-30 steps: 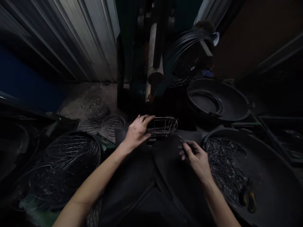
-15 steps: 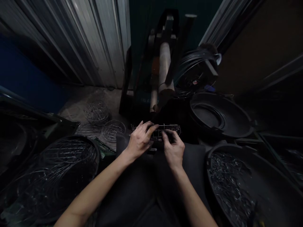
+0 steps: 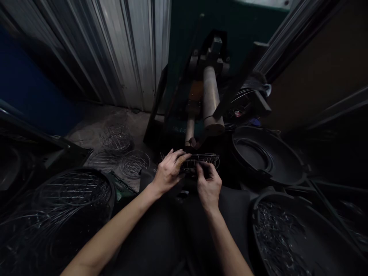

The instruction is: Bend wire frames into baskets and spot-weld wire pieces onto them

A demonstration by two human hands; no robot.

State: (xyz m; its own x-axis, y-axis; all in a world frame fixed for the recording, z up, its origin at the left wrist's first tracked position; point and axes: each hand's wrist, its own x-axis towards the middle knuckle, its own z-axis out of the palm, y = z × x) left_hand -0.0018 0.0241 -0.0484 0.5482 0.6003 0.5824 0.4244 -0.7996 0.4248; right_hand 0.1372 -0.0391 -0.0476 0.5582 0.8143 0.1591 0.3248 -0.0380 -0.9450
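Observation:
A round frame of thin metal wire [image 3: 214, 158] is held edge-on in front of me, below the machine's arms. My left hand [image 3: 169, 170] is closed on its left side, fingers over the top and thumb near the front. At the right front of the frame, my right hand [image 3: 209, 182] has thumb and fingertips pinched together, and what lies between them is too dark to make out. The fingers hide part of the wires. Just beyond the frame is the tip of the lower metal arm [image 3: 189, 132] of a green machine [image 3: 184, 50].
A thick metal cylinder [image 3: 212, 96] juts toward me above the frame. Finished-looking wire rounds [image 3: 135, 164] lie on the floor at left, beside a tub of wire grids [image 3: 77, 188]. To the right stand a tub of small metal pieces [image 3: 278, 234] and a black basin [image 3: 283, 161].
The view has tilted and shifted, so the machine appears lower and further right. Both hands stay at the wire frame in nearly the same pose.

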